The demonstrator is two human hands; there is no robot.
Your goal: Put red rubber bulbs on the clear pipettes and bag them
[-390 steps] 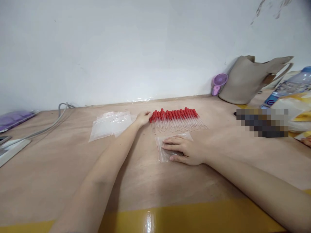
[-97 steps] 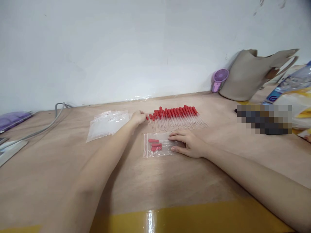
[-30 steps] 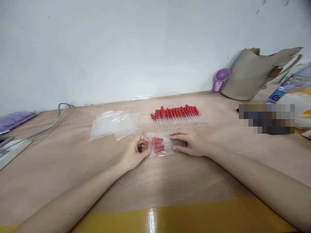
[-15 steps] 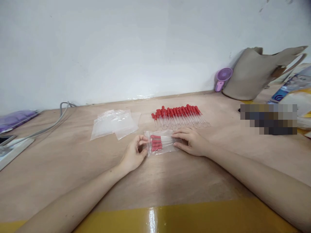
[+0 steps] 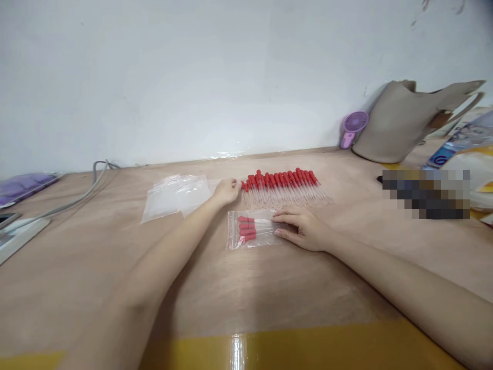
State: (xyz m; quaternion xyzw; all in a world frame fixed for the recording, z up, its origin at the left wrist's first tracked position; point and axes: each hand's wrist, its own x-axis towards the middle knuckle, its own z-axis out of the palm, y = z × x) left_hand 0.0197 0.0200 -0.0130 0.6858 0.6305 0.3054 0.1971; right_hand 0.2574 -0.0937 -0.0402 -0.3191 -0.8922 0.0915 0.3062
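Note:
A row of several glass droppers with red rubber bulbs (image 5: 283,185) lies on the wooden table (image 5: 269,288). My left hand (image 5: 228,190) reaches to the left end of that row, fingers curled at the first red bulb. In front of the row lies a small clear zip bag (image 5: 250,232) holding several red-bulbed droppers. My right hand (image 5: 302,228) rests flat on the bag's right part, fingers stretched out and pressing it down.
A pile of empty clear zip bags (image 5: 175,195) lies left of the droppers. At the back right stand a beige bag (image 5: 400,128), a small purple fan (image 5: 352,128) and a water bottle (image 5: 458,141). A grey cable (image 5: 77,198) runs along the left. Yellow tape (image 5: 308,347) marks the near edge.
My left hand left the open end of the filled bag and moved back and up to the left end of the dropper row. The bag now lies flat under my right hand.

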